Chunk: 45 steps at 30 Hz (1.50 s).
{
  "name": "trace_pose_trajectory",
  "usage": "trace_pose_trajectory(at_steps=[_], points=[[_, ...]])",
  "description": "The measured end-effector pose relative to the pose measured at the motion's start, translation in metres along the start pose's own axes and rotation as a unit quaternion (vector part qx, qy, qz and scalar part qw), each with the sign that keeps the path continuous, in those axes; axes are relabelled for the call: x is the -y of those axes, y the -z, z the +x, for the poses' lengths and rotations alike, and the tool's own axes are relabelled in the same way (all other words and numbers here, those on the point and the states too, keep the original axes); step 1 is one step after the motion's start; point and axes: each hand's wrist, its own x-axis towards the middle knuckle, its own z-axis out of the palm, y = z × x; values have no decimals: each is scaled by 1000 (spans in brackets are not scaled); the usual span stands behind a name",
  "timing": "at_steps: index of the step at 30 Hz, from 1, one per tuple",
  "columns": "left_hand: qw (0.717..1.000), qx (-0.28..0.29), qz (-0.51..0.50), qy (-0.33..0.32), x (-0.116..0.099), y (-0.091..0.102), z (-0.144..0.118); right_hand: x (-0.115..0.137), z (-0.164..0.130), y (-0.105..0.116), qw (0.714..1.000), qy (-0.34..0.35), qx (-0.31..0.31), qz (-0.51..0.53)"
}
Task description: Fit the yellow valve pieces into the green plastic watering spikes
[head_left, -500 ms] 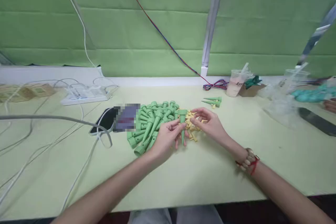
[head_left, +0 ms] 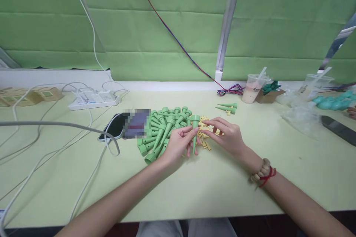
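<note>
The left hand [head_left: 179, 143]'s grip pinches a green spike [head_left: 195, 119], wide end up and point down, above the counter [head_left: 222, 189]. The right hand [head_left: 230, 136] is just beside it; whether its grip holds anything, I cannot tell. Yellow pieces [head_left: 206, 146] lie near the piled green spikes [head_left: 162, 130].

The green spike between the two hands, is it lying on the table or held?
Held: the left hand grips the green spike, with the thumb across its stem and other fingers showing behind.
</note>
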Motion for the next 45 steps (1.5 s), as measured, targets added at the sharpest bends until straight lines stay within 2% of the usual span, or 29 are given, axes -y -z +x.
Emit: trace_pose_trajectory(at_steps=[3, 10, 15, 18, 20, 22, 23, 24, 26, 27, 28, 29, 30, 31, 34, 35, 36, 38, 41, 45], points=[[1000, 4, 5, -2, 1, 1, 1, 0, 1, 1, 999, 33, -7, -27], [996, 86, -2, -19, 8, 5, 4, -3, 1, 2, 998, 36, 0, -57], [996, 88, 22, -24, 7, 6, 3, -5, -3, -3, 997, 39, 35, -59], [995, 88, 36, -22, 4, 3, 0, -1, -5, -6, 998, -13, 65, -6], [995, 77, 54, -25, 4, 1, -1, 3, -4, -7, 990, -95, 86, 65], [994, 62, 79, -30, 6, 1, -1, 7, 0, -5, 953, -209, 127, 177], [994, 55, 92, -34, 7, 2, 0, 9, 2, -4, 917, -270, 157, 247], [993, 53, 103, -40, 9, 3, 1, 10, 4, -3, 869, -326, 190, 320], [990, 54, 118, -48, 11, 5, 2, 12, 9, 0, 758, -410, 242, 447], [990, 57, 120, -50, 11, 6, 2, 12, 10, 0, 712, -436, 252, 489], [990, 60, 118, -50, 11, 6, 2, 12, 11, 0, 683, -452, 255, 514], [990, 62, 113, -47, 11, 6, 2, 13, 11, -1, 673, -461, 252, 521], [991, 63, 107, -43, 10, 5, 2, 12, 11, -2, 683, -461, 247, 510], [993, 63, 97, -38, 9, 5, 1, 12, 10, -4, 713, -450, 240, 482], [995, 67, 66, -29, 8, 4, 2, 11, 6, -8, 865, -351, 186, 306], [996, 67, 53, -28, 9, 4, 2, 11, 4, -8, 908, -304, 162, 239], [997, 66, 41, -28, 9, 5, 3, 10, 3, -9, 938, -261, 140, 181], [997, 67, 21, -24, 10, 7, 5, 9, 1, -9, 966, -203, 113, 116], [997, 77, 2, -17, 9, 10, 7, 4, 1, -8, 976, -148, 121, 102], [997, 79, -7, 6, 4, 8, 4, -7, 1, -6, 983, -49, 168, 61]])
